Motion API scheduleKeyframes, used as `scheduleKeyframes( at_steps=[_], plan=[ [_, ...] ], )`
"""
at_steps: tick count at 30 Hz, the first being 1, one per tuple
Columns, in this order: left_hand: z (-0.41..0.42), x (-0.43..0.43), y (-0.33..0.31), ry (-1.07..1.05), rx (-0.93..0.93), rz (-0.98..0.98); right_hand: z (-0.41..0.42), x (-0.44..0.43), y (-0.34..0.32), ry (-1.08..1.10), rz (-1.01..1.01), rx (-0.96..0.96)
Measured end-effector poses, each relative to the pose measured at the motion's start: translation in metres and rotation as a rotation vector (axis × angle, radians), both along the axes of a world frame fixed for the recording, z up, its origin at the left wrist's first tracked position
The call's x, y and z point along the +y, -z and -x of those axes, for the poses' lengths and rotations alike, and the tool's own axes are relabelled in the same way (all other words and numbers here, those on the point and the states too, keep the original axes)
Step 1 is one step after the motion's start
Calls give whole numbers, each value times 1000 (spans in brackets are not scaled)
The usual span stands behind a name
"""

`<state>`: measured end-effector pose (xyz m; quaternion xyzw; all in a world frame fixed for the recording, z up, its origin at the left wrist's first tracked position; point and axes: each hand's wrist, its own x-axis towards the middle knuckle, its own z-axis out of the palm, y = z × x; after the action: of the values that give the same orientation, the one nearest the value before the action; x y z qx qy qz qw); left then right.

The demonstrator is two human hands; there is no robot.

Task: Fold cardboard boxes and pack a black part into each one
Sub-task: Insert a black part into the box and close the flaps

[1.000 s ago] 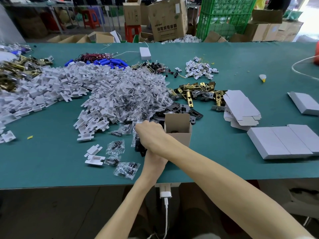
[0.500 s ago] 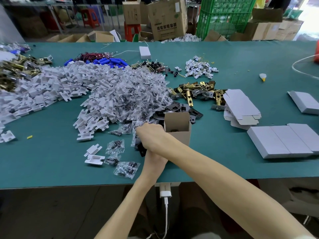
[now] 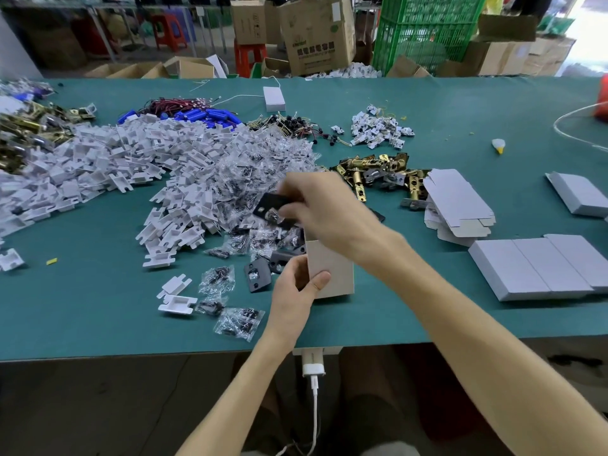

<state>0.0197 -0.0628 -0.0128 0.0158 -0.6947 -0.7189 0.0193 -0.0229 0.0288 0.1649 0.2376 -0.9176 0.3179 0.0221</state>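
Observation:
A small brown cardboard box (image 3: 332, 273) stands upright on the green table (image 3: 82, 311), near the front edge. My left hand (image 3: 297, 284) grips its left side, thumb across the front face. My right hand (image 3: 320, 212) is raised above and left of the box's open top and pinches a flat black plate (image 3: 271, 205) with a hole in it. More black parts (image 3: 258, 274) lie on the table just left of the box. The box's opening is hidden behind my right hand.
A big heap of white plastic pieces (image 3: 108, 172) and bagged screws (image 3: 250, 179) spreads to the left. Brass latches (image 3: 371, 172) lie behind the box. Flat box blanks (image 3: 457, 205) and closed white boxes (image 3: 539, 268) sit to the right.
My right hand has lifted from the table left of the box, bringing up a black plate above the box. My left hand, earlier hidden under it, now shows gripping the box.

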Motion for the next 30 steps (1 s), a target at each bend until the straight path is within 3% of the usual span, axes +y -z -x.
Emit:
scheduleKeyframes(
  at_steps=[4,16,30],
  plan=[
    [-1,0,0,-26,-4,-74,8,41,-15,102,3,67],
    [-6,0,-5,21,8,-73,24,58,11,50,-366,-1],
    [-6,-1,-3,32,20,-54,23,60,17,-117,-424,-152]
  ],
)
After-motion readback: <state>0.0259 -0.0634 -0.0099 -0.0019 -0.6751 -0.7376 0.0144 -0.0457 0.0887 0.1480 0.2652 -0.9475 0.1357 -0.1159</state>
